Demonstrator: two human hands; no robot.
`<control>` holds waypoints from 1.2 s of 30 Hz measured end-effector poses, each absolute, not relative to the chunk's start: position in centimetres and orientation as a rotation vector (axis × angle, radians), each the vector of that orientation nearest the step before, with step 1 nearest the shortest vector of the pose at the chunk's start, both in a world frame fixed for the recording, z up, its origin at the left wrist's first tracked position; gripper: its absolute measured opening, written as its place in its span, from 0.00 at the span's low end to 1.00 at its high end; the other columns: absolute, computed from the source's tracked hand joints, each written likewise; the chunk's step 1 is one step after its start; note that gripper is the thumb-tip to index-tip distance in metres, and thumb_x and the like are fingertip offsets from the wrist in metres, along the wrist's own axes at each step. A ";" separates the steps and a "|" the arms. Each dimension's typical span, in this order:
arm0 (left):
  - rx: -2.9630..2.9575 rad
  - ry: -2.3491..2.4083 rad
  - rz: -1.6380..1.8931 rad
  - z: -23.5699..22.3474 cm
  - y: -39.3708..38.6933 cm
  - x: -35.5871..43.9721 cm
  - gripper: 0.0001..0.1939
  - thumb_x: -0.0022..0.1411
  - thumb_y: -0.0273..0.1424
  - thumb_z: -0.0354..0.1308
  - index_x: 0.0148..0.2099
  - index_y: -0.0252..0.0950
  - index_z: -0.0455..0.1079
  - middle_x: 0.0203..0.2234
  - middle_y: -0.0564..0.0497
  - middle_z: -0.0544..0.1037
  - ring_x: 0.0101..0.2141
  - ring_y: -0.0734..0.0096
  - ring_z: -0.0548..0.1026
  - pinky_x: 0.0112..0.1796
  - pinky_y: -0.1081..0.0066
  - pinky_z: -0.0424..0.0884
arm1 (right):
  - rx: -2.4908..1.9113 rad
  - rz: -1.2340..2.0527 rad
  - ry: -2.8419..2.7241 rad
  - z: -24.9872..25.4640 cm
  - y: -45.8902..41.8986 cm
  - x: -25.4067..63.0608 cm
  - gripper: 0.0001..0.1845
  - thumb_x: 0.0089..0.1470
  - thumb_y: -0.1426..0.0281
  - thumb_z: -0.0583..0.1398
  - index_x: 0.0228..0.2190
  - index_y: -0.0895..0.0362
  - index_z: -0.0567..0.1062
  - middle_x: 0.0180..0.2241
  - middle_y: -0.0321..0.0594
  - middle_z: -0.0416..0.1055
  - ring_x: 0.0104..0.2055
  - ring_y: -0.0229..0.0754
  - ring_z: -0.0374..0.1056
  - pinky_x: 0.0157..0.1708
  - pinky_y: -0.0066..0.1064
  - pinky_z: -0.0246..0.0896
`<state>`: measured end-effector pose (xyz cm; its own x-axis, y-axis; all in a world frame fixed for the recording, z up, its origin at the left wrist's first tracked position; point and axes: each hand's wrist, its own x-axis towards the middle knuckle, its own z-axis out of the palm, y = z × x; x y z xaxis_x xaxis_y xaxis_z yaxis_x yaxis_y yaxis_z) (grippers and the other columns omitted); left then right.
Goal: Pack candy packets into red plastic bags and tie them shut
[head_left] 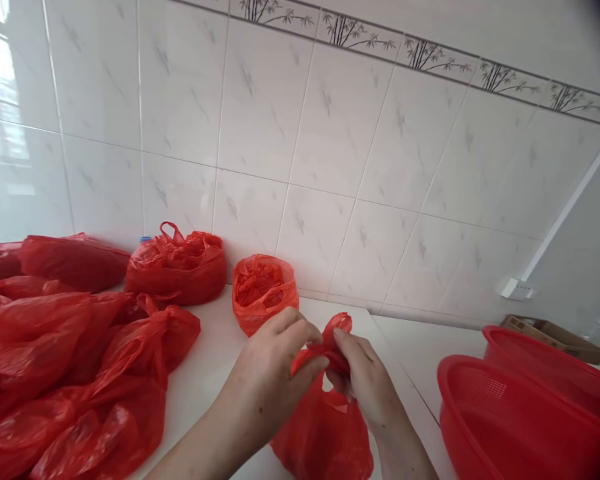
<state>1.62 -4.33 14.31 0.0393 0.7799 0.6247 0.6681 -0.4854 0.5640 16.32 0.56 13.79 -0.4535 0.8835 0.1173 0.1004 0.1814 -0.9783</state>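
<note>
A red plastic bag (325,433) hangs or rests just below my hands, its body bulging over the white tabletop. Its gathered top is pinched by my left hand (275,360), thumb and fingers closed on the film. My right hand (363,373) grips another part of the same bag's top, with a twisted end sticking up above the thumb. Both hands are close together. What lies inside the bag cannot be made out. Just behind my left hand stands a small open red bag (265,287) stuffed with crumpled red film.
Filled red bags (45,353) heap up on the left, and another handled bag (177,267) sits against the tiled wall (330,133). At right are red plastic baskets (465,400), a cardboard box (555,337) behind them and a wall socket (519,289). White tabletop (215,347) shows between.
</note>
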 end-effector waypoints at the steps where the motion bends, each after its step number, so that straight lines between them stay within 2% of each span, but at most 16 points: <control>1: 2.234 1.517 1.378 14.3 -4.3 1.7 0.07 0.56 0.25 0.57 0.37 0.41 0.69 0.33 0.54 0.69 0.32 0.73 0.69 0.33 0.72 0.67 | -0.934 1.357 -1.675 13.8 0.6 16.3 0.26 0.58 0.51 0.49 0.18 0.55 0.58 0.15 0.29 0.51 0.18 0.31 0.46 0.17 0.26 0.39; 3: 2.316 1.493 1.277 14.1 -4.1 2.0 0.11 0.56 0.24 0.58 0.41 0.43 0.70 0.33 0.54 0.69 0.32 0.74 0.69 0.33 0.73 0.66 | -0.921 1.371 -1.613 13.6 0.8 16.1 0.25 0.57 0.52 0.51 0.17 0.55 0.57 0.15 0.29 0.49 0.18 0.31 0.46 0.17 0.26 0.39; 6: 2.390 1.548 1.166 13.6 -3.6 2.0 0.09 0.59 0.22 0.52 0.34 0.41 0.70 0.30 0.55 0.69 0.29 0.75 0.68 0.30 0.74 0.64 | -0.905 1.346 -1.651 13.5 1.1 16.2 0.24 0.58 0.54 0.50 0.19 0.57 0.64 0.14 0.29 0.51 0.16 0.31 0.46 0.16 0.26 0.40; 9: 2.345 1.724 1.125 13.3 -3.0 1.6 0.10 0.61 0.22 0.47 0.28 0.38 0.63 0.27 0.55 0.68 0.26 0.74 0.67 0.27 0.74 0.60 | -0.887 1.342 -1.720 13.5 1.5 16.8 0.25 0.60 0.54 0.48 0.34 0.60 0.74 0.15 0.31 0.58 0.15 0.32 0.49 0.16 0.26 0.45; 11: 2.275 1.821 1.149 13.2 -2.8 1.3 0.09 0.61 0.24 0.46 0.28 0.38 0.60 0.27 0.55 0.68 0.25 0.73 0.66 0.26 0.73 0.59 | -0.836 1.366 -1.765 13.6 1.7 17.4 0.27 0.59 0.53 0.48 0.44 0.60 0.73 0.17 0.32 0.61 0.16 0.33 0.52 0.19 0.27 0.50; 13: 2.238 1.833 1.187 13.2 -2.7 1.1 0.09 0.62 0.24 0.45 0.29 0.38 0.58 0.28 0.54 0.68 0.27 0.72 0.66 0.27 0.72 0.59 | -0.742 1.392 -1.830 13.5 1.9 18.1 0.28 0.59 0.52 0.48 0.48 0.59 0.73 0.20 0.34 0.63 0.19 0.34 0.54 0.24 0.28 0.54; 15: 2.200 1.781 1.224 13.3 -2.8 1.0 0.08 0.62 0.25 0.44 0.31 0.39 0.58 0.29 0.54 0.69 0.30 0.71 0.67 0.29 0.72 0.60 | -0.651 1.400 -1.866 13.4 2.1 18.7 0.30 0.60 0.51 0.46 0.45 0.57 0.76 0.24 0.37 0.65 0.23 0.36 0.58 0.30 0.31 0.57; 17: 2.122 1.700 1.207 13.4 -3.0 1.2 0.07 0.63 0.27 0.43 0.31 0.40 0.56 0.27 0.56 0.69 0.28 0.72 0.67 0.28 0.73 0.59 | -0.609 1.371 -1.876 13.3 2.3 19.2 0.31 0.61 0.52 0.44 0.40 0.57 0.79 0.27 0.39 0.66 0.28 0.37 0.61 0.33 0.32 0.58; 19: 2.028 1.638 1.157 13.4 -3.1 1.3 0.08 0.64 0.29 0.42 0.31 0.41 0.54 0.22 0.58 0.66 0.23 0.74 0.64 0.24 0.74 0.56 | -0.604 1.342 -1.912 13.1 2.4 19.3 0.24 0.59 0.55 0.50 0.36 0.57 0.80 0.28 0.39 0.67 0.29 0.37 0.61 0.33 0.31 0.57; 21: 1.983 1.621 1.138 13.4 -3.3 1.4 0.08 0.64 0.29 0.42 0.30 0.41 0.53 0.18 0.60 0.63 0.20 0.75 0.60 0.21 0.75 0.53 | -0.661 1.355 -1.943 13.1 2.5 19.3 0.14 0.54 0.63 0.58 0.40 0.54 0.77 0.29 0.36 0.68 0.30 0.36 0.62 0.32 0.29 0.58; 23: 1.988 1.634 1.147 13.3 -3.3 1.4 0.08 0.62 0.27 0.42 0.30 0.41 0.53 0.17 0.60 0.62 0.19 0.75 0.58 0.21 0.75 0.51 | -0.797 1.325 -1.927 12.9 2.6 19.0 0.20 0.50 0.68 0.61 0.47 0.50 0.73 0.31 0.34 0.68 0.31 0.36 0.63 0.33 0.29 0.59; 25: 2.003 1.644 1.129 13.3 -3.3 1.4 0.08 0.61 0.26 0.42 0.30 0.40 0.54 0.17 0.60 0.62 0.18 0.76 0.58 0.20 0.75 0.51 | -0.955 1.187 -1.888 12.6 2.8 18.6 0.22 0.49 0.69 0.61 0.48 0.48 0.71 0.30 0.33 0.68 0.31 0.37 0.64 0.32 0.29 0.60; 28: 2.045 1.665 1.092 13.2 -3.2 1.4 0.08 0.62 0.27 0.42 0.30 0.40 0.55 0.18 0.59 0.65 0.18 0.76 0.60 0.20 0.75 0.51 | -1.115 1.000 -1.856 12.1 3.3 18.1 0.17 0.50 0.68 0.58 0.43 0.49 0.75 0.28 0.34 0.69 0.28 0.37 0.63 0.28 0.29 0.58; 32: 2.173 1.770 1.031 13.1 -3.0 1.5 0.07 0.62 0.27 0.45 0.31 0.40 0.58 0.20 0.58 0.69 0.20 0.74 0.63 0.22 0.74 0.52 | -1.089 1.054 -1.875 12.2 3.4 18.0 0.20 0.49 0.73 0.52 0.42 0.51 0.77 0.25 0.34 0.71 0.27 0.38 0.64 0.27 0.29 0.58; 36: 2.316 1.781 1.081 13.0 -2.8 1.4 0.08 0.61 0.23 0.45 0.30 0.38 0.59 0.27 0.55 0.69 0.25 0.74 0.65 0.25 0.74 0.56 | -0.865 1.227 -1.851 12.6 3.4 18.5 0.17 0.51 0.71 0.54 0.42 0.53 0.76 0.36 0.38 0.74 0.37 0.41 0.67 0.37 0.32 0.61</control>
<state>1.39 -2.83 12.96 0.1059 0.8592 0.5006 0.8408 -0.3462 0.4163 18.55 3.40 12.58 -0.4986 0.8406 0.2118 0.1326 0.3154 -0.9397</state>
